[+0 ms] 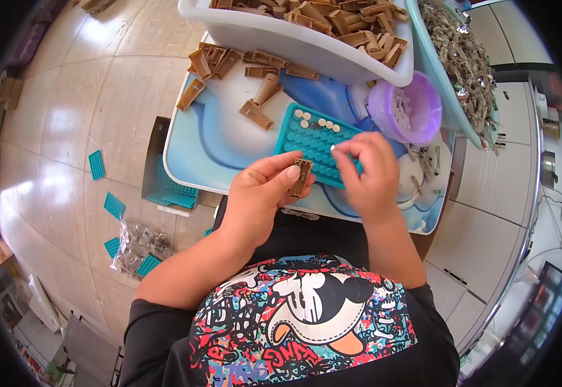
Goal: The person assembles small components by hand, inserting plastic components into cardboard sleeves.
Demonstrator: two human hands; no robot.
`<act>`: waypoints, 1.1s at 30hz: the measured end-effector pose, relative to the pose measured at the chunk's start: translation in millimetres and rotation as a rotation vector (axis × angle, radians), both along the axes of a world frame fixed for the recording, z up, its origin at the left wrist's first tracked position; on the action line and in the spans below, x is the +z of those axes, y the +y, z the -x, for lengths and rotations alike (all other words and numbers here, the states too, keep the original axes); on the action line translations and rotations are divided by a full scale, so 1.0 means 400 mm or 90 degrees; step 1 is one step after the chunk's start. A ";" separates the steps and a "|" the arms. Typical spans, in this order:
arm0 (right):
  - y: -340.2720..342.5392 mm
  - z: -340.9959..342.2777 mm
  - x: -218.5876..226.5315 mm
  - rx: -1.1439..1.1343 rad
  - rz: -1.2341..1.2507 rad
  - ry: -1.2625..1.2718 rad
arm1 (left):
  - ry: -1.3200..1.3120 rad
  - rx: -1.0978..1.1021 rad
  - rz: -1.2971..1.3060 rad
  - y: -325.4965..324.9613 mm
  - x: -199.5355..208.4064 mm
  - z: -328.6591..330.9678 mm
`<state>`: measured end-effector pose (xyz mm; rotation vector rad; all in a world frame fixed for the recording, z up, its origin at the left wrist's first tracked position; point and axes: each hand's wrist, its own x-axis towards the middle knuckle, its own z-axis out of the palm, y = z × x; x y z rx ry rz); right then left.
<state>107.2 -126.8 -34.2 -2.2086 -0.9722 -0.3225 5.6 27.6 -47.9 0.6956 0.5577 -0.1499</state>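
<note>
My left hand (258, 197) is closed around a small brown plastic part (302, 175), its hollow side facing up, with the thumb pressed on it. To the right, my right hand (372, 174) pinches a tiny white piece (333, 148) between thumb and fingertips, apart from the brown part. Just beyond both hands lies a teal tray (285, 143) with rows of round cells. Several cream round pieces (321, 122) sit in its far rows. A purple bowl (428, 97) with small whitish pieces inside stands beyond my right hand.
More brown plastic parts (255, 115) lie on the blue-and-white table (194, 155). A white bin (294, 40) of brown parts and a pale green basin (452, 106) of silvery pieces stand at the far side. Left of the table are a box (155, 155) and floor-lying teal trays (114, 205).
</note>
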 end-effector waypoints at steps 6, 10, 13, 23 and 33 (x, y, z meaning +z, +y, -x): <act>0.035 0.054 0.009 0.101 -0.016 0.013 | -0.018 0.030 0.039 -0.004 -0.015 0.002; 0.033 0.052 0.014 0.144 -0.011 0.057 | -0.015 0.018 0.037 -0.003 -0.011 0.004; 0.022 0.020 0.015 0.098 -0.020 0.064 | -0.010 0.029 0.035 -0.004 -0.006 0.002; 0.017 -0.033 -0.014 -0.048 0.116 -0.048 | 0.010 0.025 0.021 -0.003 0.007 -0.005; 0.044 0.043 0.019 0.103 -0.020 0.015 | -0.007 0.025 0.030 -0.003 -0.006 0.001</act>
